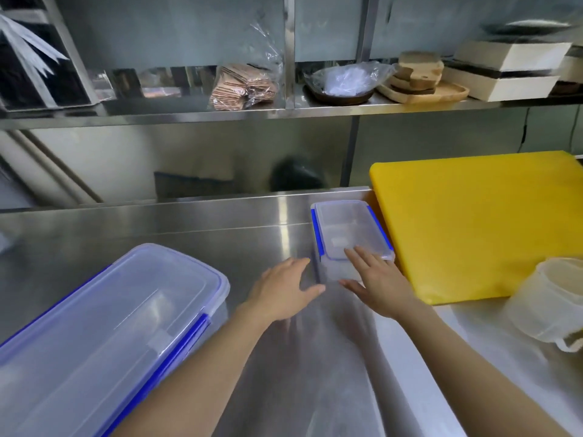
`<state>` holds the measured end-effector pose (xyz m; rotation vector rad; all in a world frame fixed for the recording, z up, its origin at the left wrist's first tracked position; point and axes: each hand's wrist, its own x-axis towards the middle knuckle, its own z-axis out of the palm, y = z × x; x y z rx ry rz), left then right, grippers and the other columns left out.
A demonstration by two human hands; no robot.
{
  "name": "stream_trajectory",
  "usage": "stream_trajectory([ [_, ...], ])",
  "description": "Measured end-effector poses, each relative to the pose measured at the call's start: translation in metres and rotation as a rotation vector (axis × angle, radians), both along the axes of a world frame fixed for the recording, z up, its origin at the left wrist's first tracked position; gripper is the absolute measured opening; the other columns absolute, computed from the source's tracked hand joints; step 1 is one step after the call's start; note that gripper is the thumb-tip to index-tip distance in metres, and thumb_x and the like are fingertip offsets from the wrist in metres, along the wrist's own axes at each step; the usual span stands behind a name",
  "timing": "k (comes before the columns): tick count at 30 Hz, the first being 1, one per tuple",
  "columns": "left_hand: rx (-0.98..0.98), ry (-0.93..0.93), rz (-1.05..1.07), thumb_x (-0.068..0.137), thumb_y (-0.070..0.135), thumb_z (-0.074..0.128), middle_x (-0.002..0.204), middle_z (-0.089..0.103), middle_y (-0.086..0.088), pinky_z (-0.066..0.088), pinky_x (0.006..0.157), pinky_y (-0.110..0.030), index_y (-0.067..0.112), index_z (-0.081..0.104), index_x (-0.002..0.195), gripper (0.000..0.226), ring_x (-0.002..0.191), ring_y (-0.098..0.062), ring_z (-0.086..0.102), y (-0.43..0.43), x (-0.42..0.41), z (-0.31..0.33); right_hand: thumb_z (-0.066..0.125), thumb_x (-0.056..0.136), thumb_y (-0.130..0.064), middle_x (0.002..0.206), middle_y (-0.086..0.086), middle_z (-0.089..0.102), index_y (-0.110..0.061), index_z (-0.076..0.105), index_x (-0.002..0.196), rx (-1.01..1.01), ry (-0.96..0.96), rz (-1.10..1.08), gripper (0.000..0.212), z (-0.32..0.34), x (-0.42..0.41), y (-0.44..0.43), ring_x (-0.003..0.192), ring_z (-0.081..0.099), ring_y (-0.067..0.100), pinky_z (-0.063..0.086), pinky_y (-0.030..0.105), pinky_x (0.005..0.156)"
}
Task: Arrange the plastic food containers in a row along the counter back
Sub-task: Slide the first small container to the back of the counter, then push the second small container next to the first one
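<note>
A small clear plastic container (345, 228) with blue clips and a lid stands on the steel counter (252, 241), close to the back edge and beside the yellow board. My right hand (378, 285) lies open against its near end, fingertips on the lid's corner. My left hand (284, 291) hovers open just left of the container's near corner, not gripping it. A large clear container (104, 326) with blue clips sits at the front left, apart from both hands.
A thick yellow cutting board (479, 222) covers the counter's right side. A translucent round jug (549, 301) stands at the right edge. The shelf above holds a bag of brown packets (243, 85), a wrapped dish (344, 83), wooden boards (419, 80) and boxes (504, 67).
</note>
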<state>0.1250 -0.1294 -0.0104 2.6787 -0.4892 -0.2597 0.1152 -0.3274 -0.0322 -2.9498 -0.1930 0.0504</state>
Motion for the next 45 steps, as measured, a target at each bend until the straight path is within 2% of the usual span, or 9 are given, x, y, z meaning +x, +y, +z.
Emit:
stream_trajectory([
  [8, -0.125, 0.211, 0.064, 0.085, 0.053, 0.054, 0.14, 0.05, 0.0, 0.041, 0.105, -0.041, 0.025, 0.04, 0.137, 0.061, 0.125, -0.019, 0.049, 0.077, -0.1, 0.01, 0.054, 0.085, -0.052, 0.142, 0.005, 0.046, -0.02, 0.037, 0.139, 0.365, 0.074, -0.108, 0.065, 0.014, -0.106, 0.069, 0.116, 0.055, 0.022, 0.047, 0.039, 0.095],
  [14, -0.123, 0.305, 0.046, 0.083, 0.055, 0.056, 0.131, 0.056, 0.0, 0.044, 0.101, -0.04, 0.027, 0.044, 0.133, 0.059, 0.115, -0.016, 0.054, 0.107, -0.153, 0.008, 0.06, 0.083, -0.048, 0.126, 0.004, 0.058, -0.02, 0.045, 0.134, 0.59, 0.235, -0.135, 0.06, 0.012, -0.176, 0.111, 0.093, 0.054, 0.012, 0.042, 0.024, 0.08],
  [19, -0.002, 0.419, -0.011, 0.081, 0.058, 0.056, 0.127, 0.055, 0.001, 0.045, 0.095, -0.034, 0.024, 0.044, 0.134, 0.065, 0.114, -0.019, 0.054, 0.121, -0.178, 0.001, 0.062, 0.078, -0.054, 0.121, 0.002, 0.057, -0.025, 0.042, 0.135, 0.611, 0.497, -0.113, 0.067, 0.002, -0.21, 0.132, 0.1, 0.055, 0.016, 0.042, 0.026, 0.085],
  [26, -0.006, 0.485, -0.082, 0.085, 0.05, 0.058, 0.078, 0.053, 0.007, 0.037, 0.058, -0.021, 0.018, 0.051, 0.092, 0.033, 0.07, -0.01, 0.049, 0.125, -0.183, -0.005, 0.059, 0.084, -0.046, 0.114, 0.006, 0.067, -0.02, 0.057, 0.119, 0.673, 0.605, -0.044, 0.044, -0.01, -0.229, 0.151, 0.1, 0.064, 0.023, 0.052, 0.042, 0.094],
  [31, -0.281, 0.457, 0.254, 0.078, 0.056, 0.06, 0.09, 0.065, -0.003, 0.048, 0.077, -0.034, 0.018, 0.058, 0.089, 0.04, 0.084, -0.021, 0.06, 0.12, -0.178, -0.021, 0.045, 0.093, -0.042, 0.112, 0.018, 0.066, -0.009, 0.056, 0.115, 0.598, 0.362, -0.197, 0.041, -0.008, -0.216, 0.158, 0.1, 0.061, 0.032, 0.049, 0.046, 0.091],
  [34, -0.312, 0.327, 0.572, 0.085, 0.054, 0.051, 0.12, 0.061, -0.013, 0.046, 0.094, -0.044, 0.007, 0.047, 0.123, 0.06, 0.109, -0.035, 0.057, 0.107, -0.18, -0.026, 0.044, 0.094, -0.041, 0.127, 0.017, 0.058, -0.008, 0.048, 0.126, 0.472, 0.16, -0.346, 0.046, -0.008, -0.205, 0.157, 0.114, 0.054, 0.035, 0.044, 0.043, 0.096],
  [37, -0.415, 0.285, 0.752, 0.094, 0.038, 0.045, 0.133, 0.053, -0.02, 0.044, 0.098, -0.046, 0.0, 0.024, 0.137, 0.061, 0.118, -0.04, 0.052, 0.098, -0.176, -0.025, 0.045, 0.093, -0.043, 0.139, 0.011, 0.046, -0.011, 0.041, 0.134, 0.401, -0.015, -0.433, 0.053, -0.009, -0.202, 0.149, 0.123, 0.047, 0.03, 0.039, 0.044, 0.102],
  [41, -0.708, 0.38, 0.951, 0.095, 0.025, 0.049, 0.142, 0.042, -0.018, 0.04, 0.101, -0.045, 0.005, 0.007, 0.144, 0.067, 0.125, -0.038, 0.045, 0.098, -0.168, -0.026, 0.063, 0.074, -0.059, 0.139, 0.003, 0.04, -0.018, 0.03, 0.139, 0.718, 0.221, -0.506, 0.083, -0.017, -0.207, 0.138, 0.118, 0.05, 0.026, 0.047, 0.045, 0.099],
  [45, -0.942, 0.473, 1.068, 0.08, 0.021, 0.067, 0.135, 0.043, -0.017, 0.051, 0.093, -0.051, 0.014, 0.025, 0.132, 0.067, 0.111, -0.036, 0.054, 0.105, -0.17, -0.028, 0.075, 0.066, -0.052, 0.12, -0.006, 0.052, -0.024, 0.031, 0.134, 0.9, 0.409, -0.473, 0.086, -0.021, -0.215, 0.133, 0.1, 0.054, 0.017, 0.051, 0.037, 0.089],
])
